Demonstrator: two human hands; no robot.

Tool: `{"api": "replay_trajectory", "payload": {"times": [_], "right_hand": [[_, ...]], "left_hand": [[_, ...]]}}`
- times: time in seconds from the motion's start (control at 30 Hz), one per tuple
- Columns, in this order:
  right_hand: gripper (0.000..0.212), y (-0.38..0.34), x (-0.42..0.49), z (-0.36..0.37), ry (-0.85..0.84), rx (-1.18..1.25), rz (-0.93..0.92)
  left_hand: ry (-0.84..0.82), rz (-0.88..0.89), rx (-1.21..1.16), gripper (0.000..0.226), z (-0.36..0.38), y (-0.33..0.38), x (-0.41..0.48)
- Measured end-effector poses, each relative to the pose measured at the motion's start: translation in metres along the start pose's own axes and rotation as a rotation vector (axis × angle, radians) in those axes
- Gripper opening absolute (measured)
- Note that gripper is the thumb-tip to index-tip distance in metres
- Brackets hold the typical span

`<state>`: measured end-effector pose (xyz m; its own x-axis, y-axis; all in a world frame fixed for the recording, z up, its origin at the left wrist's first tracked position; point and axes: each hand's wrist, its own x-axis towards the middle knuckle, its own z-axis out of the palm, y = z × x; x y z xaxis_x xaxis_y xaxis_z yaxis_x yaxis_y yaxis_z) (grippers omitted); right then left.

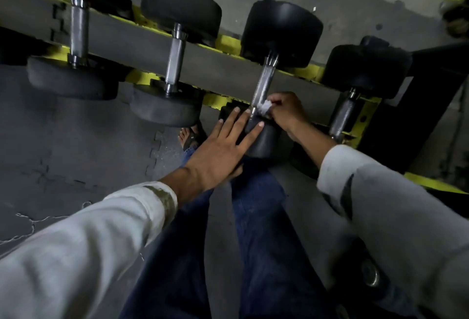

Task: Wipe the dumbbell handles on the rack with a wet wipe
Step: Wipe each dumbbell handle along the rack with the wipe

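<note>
On the rack, the left hand lies flat, fingers straight, on the dumbbell, likely steadying it; the right hand pinches the wipe against the handle.

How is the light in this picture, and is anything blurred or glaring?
Head view: dim overall, black rubber dumbbell heads losing detail; bright glints on the knurled chrome dumbbell handle beside the crumpled white wet wipe in the right hand; the near pale sleeves look soft.
</note>
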<state>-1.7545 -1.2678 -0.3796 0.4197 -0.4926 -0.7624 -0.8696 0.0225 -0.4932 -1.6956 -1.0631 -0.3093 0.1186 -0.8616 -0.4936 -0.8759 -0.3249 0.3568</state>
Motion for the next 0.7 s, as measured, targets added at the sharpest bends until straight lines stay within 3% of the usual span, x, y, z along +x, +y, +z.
{"api": "replay_trajectory", "payload": {"times": [0.07,0.23,0.33,0.4,0.57,0.7], "right_hand": [[0.015,0.002,0.015,0.006,0.007,0.152,0.050],[0.021,0.005,0.009,0.003,-0.190,0.146,0.053],[0.014,0.006,0.004,0.003,-0.087,0.161,0.066],[0.024,0.000,0.010,0.006,-0.023,0.268,0.110],[0.030,0.000,0.032,0.006,-0.186,0.481,0.208],[0.023,0.012,0.007,-0.004,-0.098,0.557,0.226]], "left_hand": [[0.025,-0.013,0.003,0.114,0.004,0.003,0.005],[0.020,-0.045,0.011,0.117,0.007,0.006,0.006],[0.022,-0.048,0.004,0.117,0.003,0.007,0.006],[0.027,-0.047,-0.003,0.117,0.003,0.007,0.005],[0.035,-0.040,0.010,0.118,0.007,0.007,0.004],[0.015,-0.036,0.018,0.121,0.005,0.006,0.004]]}}
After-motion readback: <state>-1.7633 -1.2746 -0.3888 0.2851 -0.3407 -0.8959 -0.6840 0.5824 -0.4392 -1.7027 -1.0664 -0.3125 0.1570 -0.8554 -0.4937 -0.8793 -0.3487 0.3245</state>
